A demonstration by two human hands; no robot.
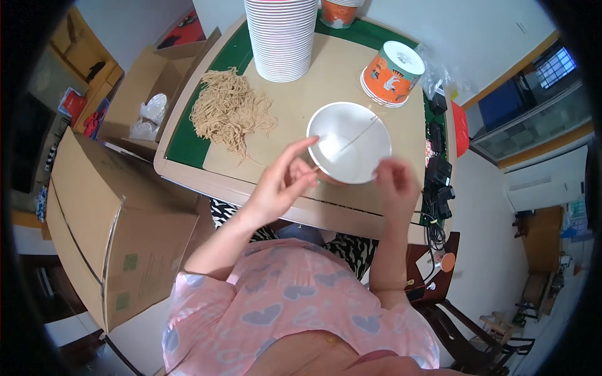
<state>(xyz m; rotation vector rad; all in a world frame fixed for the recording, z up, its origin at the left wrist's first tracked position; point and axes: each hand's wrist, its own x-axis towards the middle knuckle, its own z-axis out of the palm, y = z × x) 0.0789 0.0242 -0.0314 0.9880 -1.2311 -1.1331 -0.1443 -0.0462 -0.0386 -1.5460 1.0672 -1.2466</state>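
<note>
A white-lined paper bucket (348, 156) stands near the table's front edge, its mouth facing up toward me. Across its opening lies a thin dark strand (359, 135), running from the far right rim toward the middle. My left hand (283, 180) is at the bucket's left side, index finger stretched to the rim. Its thumb and middle finger close around a tan string (311, 170). Beside the right rim is my right hand (397, 182), fingers curled in and smeared by motion; what they hold, if anything, is hidden. A loose heap of tan string (229, 109) lies left, one strand trailing toward my left hand.
A tall stack of white paper buckets (282, 41) stands at the back. Orange printed buckets (392, 75) rest upside down at the back right. Black adapters and cables (438, 169) line the right edge. Large cardboard boxes (122, 250) stand on the left.
</note>
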